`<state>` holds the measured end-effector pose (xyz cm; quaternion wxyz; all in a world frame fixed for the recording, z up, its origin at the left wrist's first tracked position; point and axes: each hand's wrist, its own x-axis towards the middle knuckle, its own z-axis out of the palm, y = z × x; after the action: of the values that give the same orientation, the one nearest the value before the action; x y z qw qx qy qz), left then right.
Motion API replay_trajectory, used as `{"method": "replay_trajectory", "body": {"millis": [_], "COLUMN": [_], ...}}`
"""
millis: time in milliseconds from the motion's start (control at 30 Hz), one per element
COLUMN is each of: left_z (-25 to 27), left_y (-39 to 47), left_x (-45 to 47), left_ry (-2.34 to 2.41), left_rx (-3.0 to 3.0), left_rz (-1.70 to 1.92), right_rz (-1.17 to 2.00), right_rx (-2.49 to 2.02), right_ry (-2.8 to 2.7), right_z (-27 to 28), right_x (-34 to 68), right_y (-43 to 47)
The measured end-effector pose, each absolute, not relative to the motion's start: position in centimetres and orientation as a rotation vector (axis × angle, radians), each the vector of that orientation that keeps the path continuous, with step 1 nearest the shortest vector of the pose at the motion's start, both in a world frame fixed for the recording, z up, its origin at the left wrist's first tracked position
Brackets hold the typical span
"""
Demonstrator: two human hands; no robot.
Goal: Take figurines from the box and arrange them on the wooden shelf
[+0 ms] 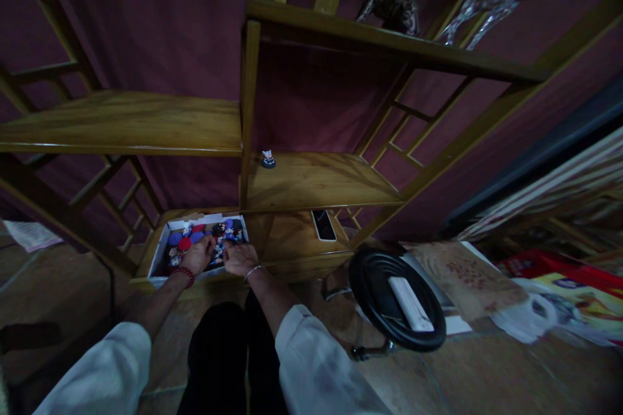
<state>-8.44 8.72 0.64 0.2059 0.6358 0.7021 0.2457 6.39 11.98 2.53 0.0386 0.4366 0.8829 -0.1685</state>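
A white cardboard box (pixel 158 253) stands on the low shelf at the left, filled with small figurines on round bases, mostly purple, with some red and black. My left hand (pixel 198 255), a red bead bracelet at its wrist, reaches into the box with its fingers curled together. Beside it my right hand (pixel 240 259), wearing a thin bangle, is over the box's right part, its fingers also bent and closed. Between the two hands a small white-and-blue figurine (pixel 219 251) shows. What the fingertips pinch is too dark and small to make out.
One small figurine (pixel 268 159) stands on the middle shelf (pixel 321 178). A phone (pixel 324 225) lies on the low shelf. At the right is a round black stool (pixel 360 285) bearing a white oblong item (pixel 411 305). Cardboard (pixel 462 279) and plastic bags (pixel 530 311) lie beyond it.
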Motion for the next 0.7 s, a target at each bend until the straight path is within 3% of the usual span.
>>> {"method": "replay_trajectory", "body": {"millis": [233, 700], "left_z": [0.4, 0.5], "left_y": [8.5, 8.3], "left_x": [-8.3, -7.9], "left_ry": [1.86, 1.836], "left_rx": [1.897, 1.958], "left_rz": [0.78, 0.639], "right_rz": [-0.615, -0.601], "right_rx": [1.452, 1.526], "right_ry": [2.611, 2.628], "right_z": [3.5, 3.9], "right_x": [6.1, 6.1], "right_y": [11.8, 11.3]}}
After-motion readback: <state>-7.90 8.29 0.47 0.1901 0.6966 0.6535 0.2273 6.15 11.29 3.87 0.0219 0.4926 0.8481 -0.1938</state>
